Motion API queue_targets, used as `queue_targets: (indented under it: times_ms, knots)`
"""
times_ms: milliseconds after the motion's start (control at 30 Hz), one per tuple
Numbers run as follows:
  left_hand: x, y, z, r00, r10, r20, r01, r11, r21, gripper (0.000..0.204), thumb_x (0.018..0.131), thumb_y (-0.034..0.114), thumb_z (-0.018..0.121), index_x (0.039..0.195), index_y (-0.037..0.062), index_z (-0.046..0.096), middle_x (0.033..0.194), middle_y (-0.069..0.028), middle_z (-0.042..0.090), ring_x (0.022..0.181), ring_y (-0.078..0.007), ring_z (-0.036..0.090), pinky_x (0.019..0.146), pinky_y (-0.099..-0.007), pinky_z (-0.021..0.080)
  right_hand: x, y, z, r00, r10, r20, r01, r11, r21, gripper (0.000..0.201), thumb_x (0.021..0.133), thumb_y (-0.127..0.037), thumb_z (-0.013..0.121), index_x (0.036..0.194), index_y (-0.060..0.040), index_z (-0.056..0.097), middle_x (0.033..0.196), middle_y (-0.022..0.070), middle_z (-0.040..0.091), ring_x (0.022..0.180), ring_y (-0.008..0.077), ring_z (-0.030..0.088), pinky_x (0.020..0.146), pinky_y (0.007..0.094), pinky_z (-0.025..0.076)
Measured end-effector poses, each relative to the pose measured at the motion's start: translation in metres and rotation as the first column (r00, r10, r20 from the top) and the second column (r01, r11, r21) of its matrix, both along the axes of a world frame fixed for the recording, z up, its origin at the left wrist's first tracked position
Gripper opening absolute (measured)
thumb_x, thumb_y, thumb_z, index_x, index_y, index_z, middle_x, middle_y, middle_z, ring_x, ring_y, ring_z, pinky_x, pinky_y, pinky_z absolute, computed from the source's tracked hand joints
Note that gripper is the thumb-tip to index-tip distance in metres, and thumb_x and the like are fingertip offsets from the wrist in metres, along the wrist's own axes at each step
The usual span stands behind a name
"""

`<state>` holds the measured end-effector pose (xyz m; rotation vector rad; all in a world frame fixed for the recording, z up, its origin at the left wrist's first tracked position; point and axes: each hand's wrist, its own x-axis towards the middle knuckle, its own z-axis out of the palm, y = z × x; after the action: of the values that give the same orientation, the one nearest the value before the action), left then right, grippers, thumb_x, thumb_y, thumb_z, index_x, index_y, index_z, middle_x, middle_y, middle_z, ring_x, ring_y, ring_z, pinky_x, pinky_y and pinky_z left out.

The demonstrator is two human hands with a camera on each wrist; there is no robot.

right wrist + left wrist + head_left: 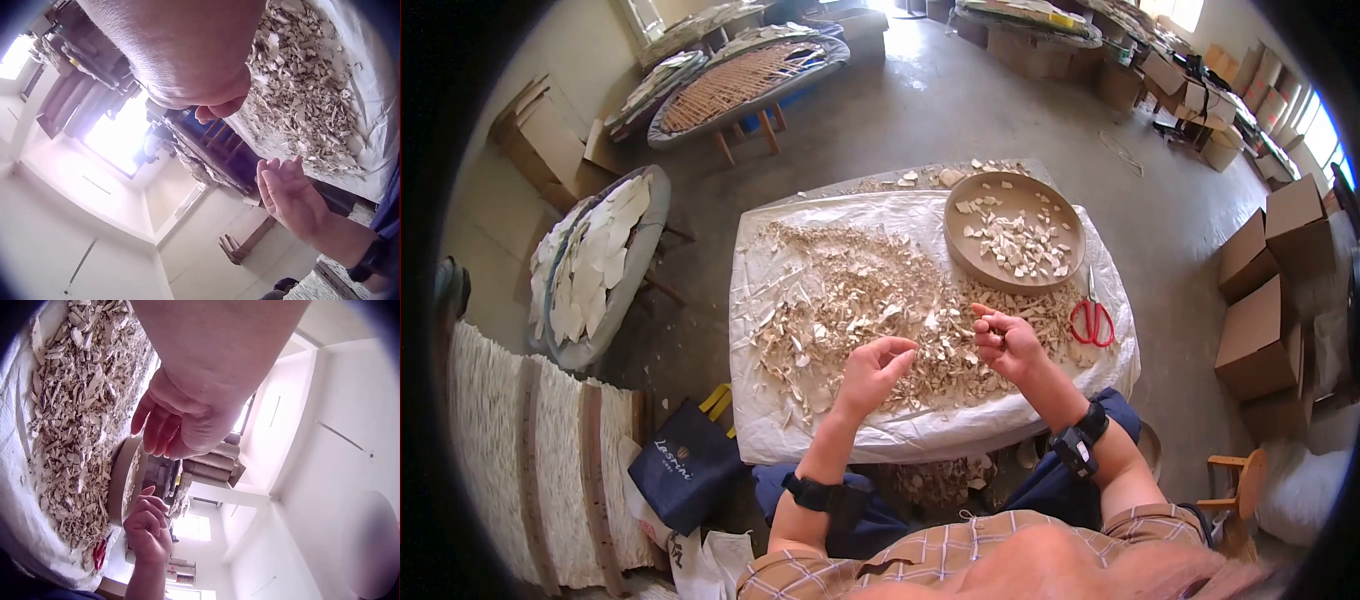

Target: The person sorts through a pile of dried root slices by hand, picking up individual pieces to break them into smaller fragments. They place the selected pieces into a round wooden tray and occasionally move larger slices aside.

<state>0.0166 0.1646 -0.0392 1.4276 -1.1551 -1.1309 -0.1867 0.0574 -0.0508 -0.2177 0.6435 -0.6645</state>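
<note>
Chip pile (840, 285) spreads mid-frame, extending beyond left hand (874, 378), lower center, fingers bent, and right hand (1014, 350), right of center, fingers curled, nearer round tray (998, 284) upper right, either grip's contents unclear.

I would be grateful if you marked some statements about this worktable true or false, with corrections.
1. The scissors have red handles. True.
2. The round tray is empty. False: pale pieces lie in it.
3. The two hands are clasped together. False: the left hand and the right hand are apart.
4. A dark blue bag with yellow handles is near the table's left corner closest to the person. True.
5. The scissors are in the left hand. False: they lie on the table, on the person's right.
</note>
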Motion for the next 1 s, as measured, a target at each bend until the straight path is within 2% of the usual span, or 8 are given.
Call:
queue_targets:
  times_ms: [233,467,600,800,1000]
  knots:
    - [0.002,0.0,-0.004,1.0,0.004,-0.007,-0.004,1.0,-0.02,0.019,0.08,0.013,0.057,0.094,0.0006,0.06,0.071,-0.0031,0.061,0.064,-0.0068,0.054,0.056,-0.0198,0.043,0.005,0.002,-0.003,0.999,-0.003,-0.047,0.001,0.999,-0.037,0.024,0.085,-0.005,0.04,0.109,-0.0039,0.04,0.072,0.004,0.048,0.051,0.0075,0.039,0.04,0.0176,0.03]
    - [0.0,0.0,0.002,1.0,-0.006,0.003,0.006,1.0,0.005,0.019,0.08,0.011,0.057,0.094,0.0002,0.06,0.075,-0.0041,0.062,0.065,-0.0075,0.056,0.058,-0.0201,0.044,0.006,0.004,-0.009,1.0,0.019,-0.016,-0.019,1.0,0.017,0.022,0.089,-0.015,0.041,0.108,-0.0055,0.042,0.068,0.0009,0.046,0.048,0.007,0.036,0.039,0.0177,0.029]
    - [-0.002,0.0,0.006,1.0,-0.013,0.021,0.013,1.0,-0.005,0.019,0.08,0.011,0.057,0.095,-0.0001,0.06,0.075,-0.0042,0.062,0.065,-0.0075,0.056,0.058,-0.0201,0.045,0.007,0.006,-0.008,0.999,0.016,-0.032,-0.017,1.0,-0.014,0.022,0.089,-0.015,0.04,0.108,-0.0052,0.042,0.066,0.0009,0.046,0.047,0.0073,0.035,0.039,0.0181,0.029]
    - [-0.001,-0.001,0.002,1.0,-0.024,0.008,0.024,1.0,-0.006,0.018,0.08,0.01,0.056,0.094,-0.0005,0.06,0.076,-0.0043,0.062,0.066,-0.0076,0.057,0.059,-0.0201,0.045,0.011,0.008,-0.003,0.999,0.025,-0.04,-0.024,0.999,0.025,0.022,0.088,-0.012,0.039,0.109,-0.0048,0.042,0.069,0.0025,0.046,0.048,0.0072,0.035,0.039,0.0179,0.029]
    - [-0.002,0.0,0.006,1.0,-0.019,0.022,0.019,1.0,0.0,0.019,0.079,0.01,0.058,0.094,-0.0008,0.06,0.076,-0.0049,0.062,0.065,-0.0078,0.057,0.059,-0.0201,0.045,0.012,0.01,-0.002,0.996,0.038,-0.075,-0.039,0.999,-0.011,0.021,0.088,-0.011,0.039,0.109,-0.0048,0.041,0.07,0.0029,0.047,0.052,0.0076,0.04,0.042,0.0175,0.032]
